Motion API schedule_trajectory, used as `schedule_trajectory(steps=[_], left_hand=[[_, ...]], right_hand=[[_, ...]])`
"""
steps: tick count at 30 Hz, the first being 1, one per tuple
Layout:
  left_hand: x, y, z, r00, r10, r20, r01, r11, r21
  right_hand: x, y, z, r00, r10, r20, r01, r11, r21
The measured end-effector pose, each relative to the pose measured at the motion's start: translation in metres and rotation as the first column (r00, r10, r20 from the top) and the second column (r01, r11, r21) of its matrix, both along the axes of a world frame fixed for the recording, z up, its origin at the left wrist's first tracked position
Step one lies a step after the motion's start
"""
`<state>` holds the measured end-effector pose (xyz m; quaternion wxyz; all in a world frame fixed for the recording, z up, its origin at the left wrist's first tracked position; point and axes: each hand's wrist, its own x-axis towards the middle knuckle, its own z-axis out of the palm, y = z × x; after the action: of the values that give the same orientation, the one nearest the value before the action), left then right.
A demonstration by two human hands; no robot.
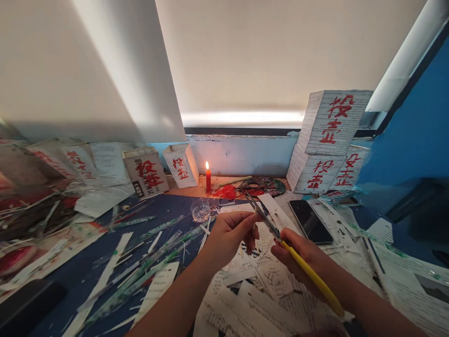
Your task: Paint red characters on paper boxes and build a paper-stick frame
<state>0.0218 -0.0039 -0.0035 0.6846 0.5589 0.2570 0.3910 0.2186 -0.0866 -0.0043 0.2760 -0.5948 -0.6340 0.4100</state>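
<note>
My right hand [298, 255] is closed round scissors with long yellow handles [312, 276]; their slim metal blades point up and left. The blades reach to the fingertips of my left hand [236, 231]. Thumb and index finger of my left hand are pinched together beside the blades, and what they hold, if anything, is too small to name. Under both hands lie many printed paper scraps [242, 304]. A white paper strip [278, 213] lies just behind the scissors.
A lit red candle [208, 180] stands at the back beside a clear round dish [200, 210]. Paper boxes with red characters [331, 122] are stacked at the right; more [181, 166] stand at the left. A black phone [310, 221] lies at the right, plastic strips [150, 262] at the left.
</note>
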Motion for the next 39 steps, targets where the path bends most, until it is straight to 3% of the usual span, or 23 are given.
schedule_trajectory(steps=[5, 13, 19, 26, 29, 33, 39], left_hand=[[-0.002, 0.0, -0.002, 1.0, -0.018, -0.011, 0.018, 0.999, 0.04], [-0.001, -0.01, 0.01, 0.996, 0.009, -0.092, 0.004, 0.99, 0.138], [0.004, -0.013, 0.007, 0.992, 0.022, -0.123, -0.003, 0.988, 0.153], [0.005, -0.011, 0.004, 0.999, 0.023, -0.024, -0.019, 0.992, 0.126], [0.005, -0.01, 0.003, 1.0, -0.012, 0.027, 0.009, 0.994, 0.109], [0.005, -0.008, 0.002, 0.997, -0.034, 0.072, 0.026, 0.994, 0.108], [0.005, -0.006, 0.002, 0.995, -0.014, 0.102, 0.006, 0.997, 0.078]], right_hand=[[-0.002, 0.001, -0.012, 0.986, -0.03, 0.161, 0.025, 0.999, 0.031], [-0.004, -0.008, -0.003, 0.989, -0.001, 0.149, -0.011, 0.997, 0.079], [-0.009, -0.005, -0.008, 0.97, -0.05, 0.237, 0.012, 0.987, 0.157], [-0.014, 0.0, -0.023, 0.939, -0.188, 0.29, 0.106, 0.955, 0.277], [-0.018, 0.002, -0.016, 0.944, -0.228, 0.238, 0.144, 0.935, 0.323], [-0.016, 0.002, -0.003, 0.95, -0.228, 0.213, 0.168, 0.949, 0.265], [-0.002, 0.003, -0.006, 0.919, -0.224, 0.326, 0.13, 0.95, 0.284]])
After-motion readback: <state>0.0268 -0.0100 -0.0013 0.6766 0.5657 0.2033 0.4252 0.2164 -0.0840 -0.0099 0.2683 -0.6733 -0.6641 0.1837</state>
